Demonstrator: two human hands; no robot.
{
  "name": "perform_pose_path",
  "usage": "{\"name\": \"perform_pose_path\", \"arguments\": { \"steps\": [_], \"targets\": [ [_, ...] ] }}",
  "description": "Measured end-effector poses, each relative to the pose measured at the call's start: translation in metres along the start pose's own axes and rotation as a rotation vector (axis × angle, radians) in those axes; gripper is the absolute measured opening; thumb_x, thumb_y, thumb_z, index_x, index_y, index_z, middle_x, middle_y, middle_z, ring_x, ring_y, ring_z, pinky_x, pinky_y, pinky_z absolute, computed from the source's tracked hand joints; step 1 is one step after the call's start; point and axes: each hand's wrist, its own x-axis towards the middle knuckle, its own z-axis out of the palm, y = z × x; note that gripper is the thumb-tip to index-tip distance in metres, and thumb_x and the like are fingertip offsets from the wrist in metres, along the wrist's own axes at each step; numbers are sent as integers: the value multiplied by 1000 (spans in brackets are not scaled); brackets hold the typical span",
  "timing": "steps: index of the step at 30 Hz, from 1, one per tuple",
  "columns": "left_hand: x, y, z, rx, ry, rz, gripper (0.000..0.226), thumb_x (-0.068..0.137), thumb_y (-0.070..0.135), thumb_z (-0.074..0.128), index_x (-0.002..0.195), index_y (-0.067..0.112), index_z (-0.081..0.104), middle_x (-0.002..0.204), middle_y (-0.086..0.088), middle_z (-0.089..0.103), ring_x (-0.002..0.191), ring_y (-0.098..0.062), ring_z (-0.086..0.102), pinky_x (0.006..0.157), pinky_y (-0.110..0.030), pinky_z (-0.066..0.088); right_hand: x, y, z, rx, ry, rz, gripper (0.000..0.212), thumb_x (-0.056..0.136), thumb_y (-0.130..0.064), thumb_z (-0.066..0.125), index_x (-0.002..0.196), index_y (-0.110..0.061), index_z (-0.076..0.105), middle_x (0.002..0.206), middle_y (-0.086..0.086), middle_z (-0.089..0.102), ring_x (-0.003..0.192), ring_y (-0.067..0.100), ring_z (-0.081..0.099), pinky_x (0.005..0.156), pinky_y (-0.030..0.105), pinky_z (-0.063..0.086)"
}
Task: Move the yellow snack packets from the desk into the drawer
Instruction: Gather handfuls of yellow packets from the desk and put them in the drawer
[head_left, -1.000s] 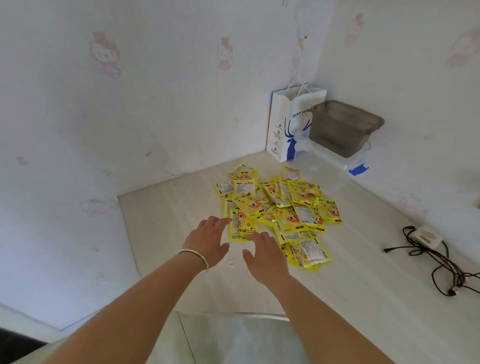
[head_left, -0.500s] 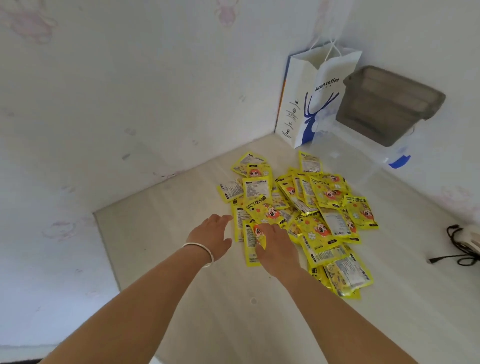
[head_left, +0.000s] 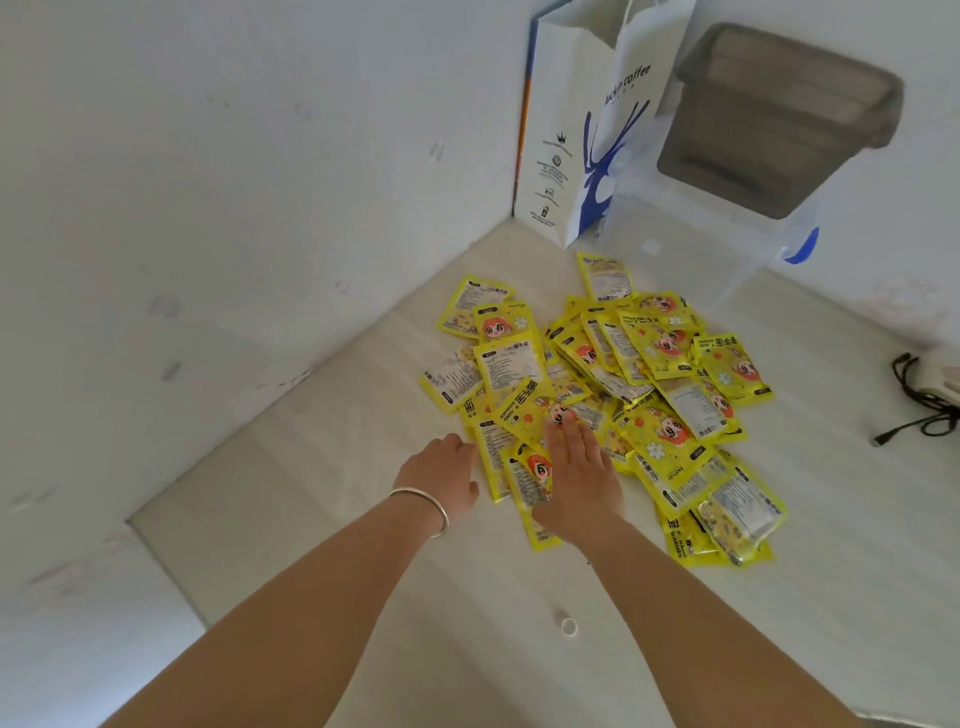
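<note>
Several yellow snack packets (head_left: 644, 384) lie in a loose pile on the pale desk (head_left: 332, 519), spreading toward the back corner. My right hand (head_left: 579, 467) rests palm down on the near edge of the pile, fingers stretched over a packet with an orange cartoon face (head_left: 535, 467). My left hand (head_left: 441, 475), with a silver bangle at the wrist, sits just left of the pile at its edge, fingers curled down beside a packet. Neither hand has lifted a packet. No drawer is in view.
A white and blue paper bag (head_left: 582, 119) stands in the back corner against the wall. Beside it a grey tub (head_left: 779, 119) sits on a clear plastic box (head_left: 691, 234). Black cables (head_left: 924, 400) lie at the right edge. A small white ring (head_left: 569, 626) lies on the desk.
Both hands have reached forward from the bare desk onto the near edge of the pile, and the view has closed in on the packets.
</note>
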Motion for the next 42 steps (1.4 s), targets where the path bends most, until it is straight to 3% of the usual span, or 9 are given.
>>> {"name": "perform_pose_path", "arguments": {
  "steps": [4, 8, 11, 15, 20, 27, 33, 38, 42],
  "targets": [
    [10, 14, -5, -266, 8, -148, 30, 92, 22, 46, 116, 8, 56, 119, -13, 55, 110, -30, 57, 89, -36, 46, 7, -4, -3, 5, 9, 4, 93, 88, -33, 53, 152, -17, -13, 161, 4, -14, 149, 26, -6, 118, 37, 21],
    [22, 29, -6, -689, -50, -347, 20, 86, 21, 57, 69, 12, 51, 75, -7, 58, 84, -30, 55, 73, -29, 42, 17, -3, 1, -114, 49, -22, 82, 94, -30, 46, 152, -7, -9, 161, 10, -2, 147, 29, 8, 117, 36, 20],
    [32, 39, 5, -994, -128, -400, 20, 75, 23, 71, 88, 14, 59, 96, -9, 67, 96, -29, 64, 90, -33, 51, 22, 3, -3, -182, 116, -53, 73, 96, -23, 43, 151, -5, 0, 157, 11, 14, 143, 28, 19, 119, 39, 17],
    [27, 58, 14, -1282, -166, -432, 36, 77, 13, 75, 108, 15, 57, 100, -6, 63, 93, -27, 62, 91, -40, 54, 21, 14, -14, 202, 211, 94, 55, 97, -22, 48, 147, -15, 29, 147, 5, 37, 134, 26, 36, 108, 34, 34],
    [30, 78, 26, -1165, -131, -525, 96, 52, 35, 77, 138, 16, 40, 135, -6, 56, 125, -26, 54, 103, -42, 46, 26, 31, -22, 620, 190, 287, 33, 91, -29, 56, 118, -10, 59, 115, 10, 64, 108, 30, 59, 81, 35, 47],
    [20, 69, 20, -1220, 17, -525, 29, 80, 18, 71, 108, 13, 68, 110, -8, 71, 103, -27, 65, 91, -33, 48, 22, 55, -22, 929, 133, 374, 33, 89, -42, 59, 89, -9, 54, 65, -3, 49, 70, 21, 52, 61, 28, 37],
    [4, 52, 9, -1214, 97, -540, 30, 89, 36, 60, 106, 14, 68, 93, -5, 62, 91, -26, 58, 83, -32, 43, 19, 55, -25, 1530, -13, 419, 44, 86, -37, 66, 115, -7, 54, 104, 11, 62, 105, 28, 60, 97, 44, 45],
    [-9, 50, -9, -1251, 217, -489, 24, 88, 43, 59, 89, 20, 64, 88, -7, 64, 78, -26, 57, 74, -31, 47, 8, 40, -26, 1867, -272, 323, 30, 91, -17, 60, 119, -6, 59, 105, 4, 68, 102, 22, 63, 89, 37, 51],
    [-16, 59, -25, -1302, 201, -368, 34, 91, 45, 53, 111, 18, 60, 97, -4, 64, 83, -23, 59, 63, -28, 45, -4, 30, -31, 1998, -284, 255, 21, 95, -17, 54, 111, -7, 63, 102, 7, 72, 100, 24, 66, 99, 45, 47]
  ]
}}
